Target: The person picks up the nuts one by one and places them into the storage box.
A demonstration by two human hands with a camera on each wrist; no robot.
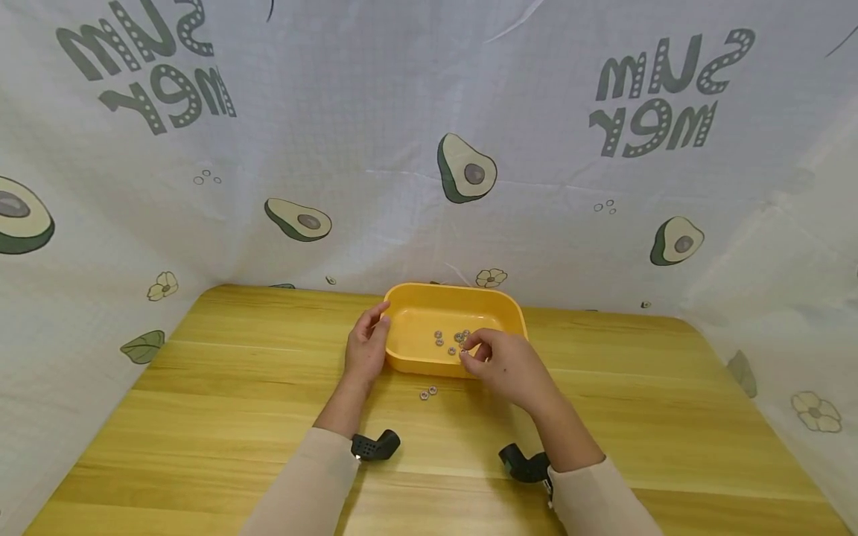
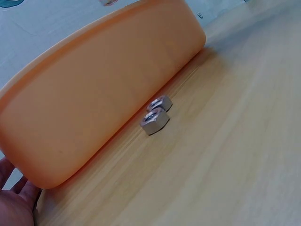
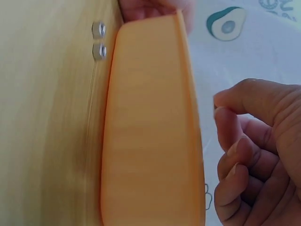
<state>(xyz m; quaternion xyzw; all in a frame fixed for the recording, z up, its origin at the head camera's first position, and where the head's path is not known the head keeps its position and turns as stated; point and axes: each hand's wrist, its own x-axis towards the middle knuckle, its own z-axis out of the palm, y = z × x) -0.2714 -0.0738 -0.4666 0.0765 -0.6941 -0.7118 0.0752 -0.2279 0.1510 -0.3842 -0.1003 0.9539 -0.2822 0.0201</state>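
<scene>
A yellow plastic tray (image 1: 418,367) sits on the wooden table, with several metal hex nuts (image 1: 439,342) scattered on its floor. My left hand (image 1: 366,346) rests against the outside of its left end, fingers lying along the wall. In the left wrist view, the fingertips (image 2: 29,192) touch the lower corner of the tray. Over the tray's front right, my right hand (image 1: 512,368) pinches a small nut (image 1: 463,352) between thumb and forefinger, mostly covered by the fingertips. Its other fingers are curled in, as the right wrist view shows.
Two loose nuts (image 1: 428,393) lie on the table (image 1: 221,417) just in front of the tray. Behind the tray hangs a white curtain (image 1: 375,223) printed with avocados. Black camera mounts (image 1: 525,464) stick out from both wrists.
</scene>
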